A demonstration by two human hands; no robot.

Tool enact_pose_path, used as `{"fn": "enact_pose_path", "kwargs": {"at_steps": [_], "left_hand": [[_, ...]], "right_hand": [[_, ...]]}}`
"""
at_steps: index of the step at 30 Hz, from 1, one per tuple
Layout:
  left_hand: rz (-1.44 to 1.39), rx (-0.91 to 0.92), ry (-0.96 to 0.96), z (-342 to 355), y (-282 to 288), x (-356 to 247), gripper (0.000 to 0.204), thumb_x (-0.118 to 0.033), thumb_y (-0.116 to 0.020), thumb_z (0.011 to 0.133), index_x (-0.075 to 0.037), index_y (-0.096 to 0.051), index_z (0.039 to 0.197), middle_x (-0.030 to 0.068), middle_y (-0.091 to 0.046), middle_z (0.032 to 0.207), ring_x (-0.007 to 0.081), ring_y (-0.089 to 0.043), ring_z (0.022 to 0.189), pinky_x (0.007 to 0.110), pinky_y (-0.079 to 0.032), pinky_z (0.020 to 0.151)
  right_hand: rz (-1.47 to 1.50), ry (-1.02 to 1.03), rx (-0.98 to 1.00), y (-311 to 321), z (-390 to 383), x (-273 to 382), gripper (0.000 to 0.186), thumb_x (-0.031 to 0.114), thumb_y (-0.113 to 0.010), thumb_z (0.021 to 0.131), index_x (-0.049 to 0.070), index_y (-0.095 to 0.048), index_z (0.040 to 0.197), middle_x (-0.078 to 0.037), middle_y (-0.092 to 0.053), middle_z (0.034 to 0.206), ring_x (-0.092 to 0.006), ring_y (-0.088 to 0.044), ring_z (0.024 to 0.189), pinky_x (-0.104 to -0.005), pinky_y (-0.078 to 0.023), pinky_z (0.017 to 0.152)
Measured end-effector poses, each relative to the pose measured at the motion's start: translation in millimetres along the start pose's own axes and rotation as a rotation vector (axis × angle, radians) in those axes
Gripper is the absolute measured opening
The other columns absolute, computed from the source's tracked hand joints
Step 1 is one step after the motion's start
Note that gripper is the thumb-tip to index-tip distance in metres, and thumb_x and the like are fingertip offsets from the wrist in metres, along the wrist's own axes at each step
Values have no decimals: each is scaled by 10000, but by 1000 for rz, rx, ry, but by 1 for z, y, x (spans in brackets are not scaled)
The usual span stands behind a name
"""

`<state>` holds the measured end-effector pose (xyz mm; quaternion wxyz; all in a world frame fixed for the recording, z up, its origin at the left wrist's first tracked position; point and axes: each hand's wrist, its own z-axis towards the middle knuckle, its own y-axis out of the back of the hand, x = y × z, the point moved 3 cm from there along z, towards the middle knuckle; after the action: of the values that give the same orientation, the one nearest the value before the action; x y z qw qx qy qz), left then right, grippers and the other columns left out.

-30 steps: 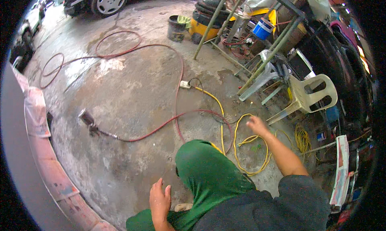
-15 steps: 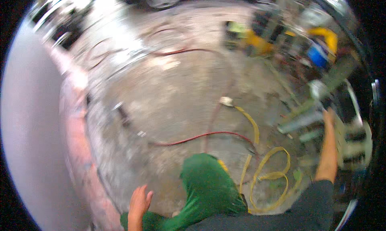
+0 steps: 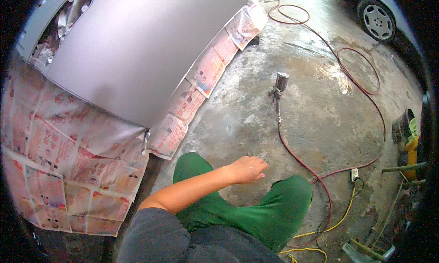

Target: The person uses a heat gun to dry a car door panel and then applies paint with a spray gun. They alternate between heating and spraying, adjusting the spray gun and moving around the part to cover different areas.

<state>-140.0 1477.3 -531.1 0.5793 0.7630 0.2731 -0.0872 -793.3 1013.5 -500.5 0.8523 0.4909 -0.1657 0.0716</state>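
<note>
My left hand reaches across above my green-trousered knees, palm down. Its fingers are loosely bent with the thumb apart, and nothing shows in it. Beyond it, on the concrete floor, a spray gun with a dark metallic cup lies apart from the hand. A red air hose runs from the gun's handle towards my right knee. To my left stands a smooth silver-grey car body panel, edged with masking paper that hangs in overlapping printed sheets. My right hand is out of view.
A yellow cord leads to a white socket block on the floor at right. Farther right are a dark bucket and a yellow object. A parked car's wheel shows at the far right.
The view has swung left, bringing the silver panel and masking paper into full sight. My left hand has come across above my knees. My right hand, near clutter at right before, has left view.
</note>
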Motion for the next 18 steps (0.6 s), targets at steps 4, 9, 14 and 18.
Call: {"fn": "enact_pose_path", "kwargs": {"at_steps": [4, 9, 14, 18], "left_hand": [[-7, -6, -61, 10, -19, 1, 386, -290, -626, 909, -47, -561, 1201, 154, -627, 1067, 361, -618, 1013, 479, -521, 833], [4, 34, -111, 13, -43, 3, 355, -281, -629, 899, -49, -566, 1159, 152, -633, 1038, 362, -628, 987, 472, -532, 808], [-35, 21, -186, 10, -61, -5, 321, -281, -623, 897, -60, -573, 1125, 148, -632, 1009, 362, -633, 961, 479, -530, 793], [-63, 12, -251, 5, -66, -20, 302, -275, -636, 878, -64, -584, 1088, 135, -637, 968, 357, -637, 942, 485, -537, 772]], "right_hand": [[120, 3, 56, -2, -32, 51, 515, 313, -720, 776, -17, -617, 1158, -167, -632, 1078, -309, -583, 993, -401, -469, 863], [264, 21, 103, 11, -65, 109, 465, 276, -720, 776, -12, -625, 1129, -139, -637, 1043, -276, -586, 958, -380, -470, 843], [444, 30, 169, 26, -95, 168, 415, 239, -720, 777, -7, -633, 1100, -112, -642, 1009, -243, -588, 923, -359, -470, 822], [631, 38, 251, 37, -124, 226, 376, 209, -720, 777, -2, -639, 1077, -89, -645, 981, -217, -591, 895, -342, -470, 805]]}}
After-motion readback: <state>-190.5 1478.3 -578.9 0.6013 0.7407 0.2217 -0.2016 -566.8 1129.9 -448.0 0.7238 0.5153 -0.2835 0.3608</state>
